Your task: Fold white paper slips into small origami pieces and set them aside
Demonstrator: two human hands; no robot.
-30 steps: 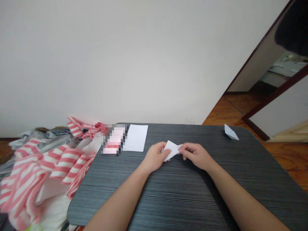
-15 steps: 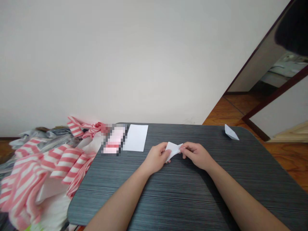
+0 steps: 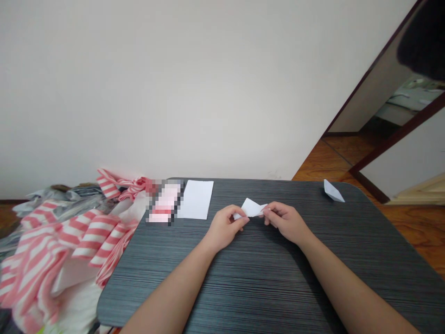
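A small piece of folded white paper (image 3: 251,207) is held between my two hands, above the dark table. My left hand (image 3: 226,226) pinches its left end between thumb and fingers. The right end, narrow and pointed, is gripped by the fingertips of my right hand (image 3: 285,222). One corner of the paper points up and away from me. My fingers hide parts of both ends.
The dark, wood-grained table (image 3: 243,287) stands against a pale wall. White sheets (image 3: 196,199) and a pixelated pink item (image 3: 165,202) lie at its back left. A folded paper shape (image 3: 333,191) rests at the back right. Striped cloths (image 3: 69,236) are heaped left of the table.
The folded paper has turned in my hands, its upper corner now pointing more away from me. My left fingers have shifted their hold on it; my right hand has barely moved.
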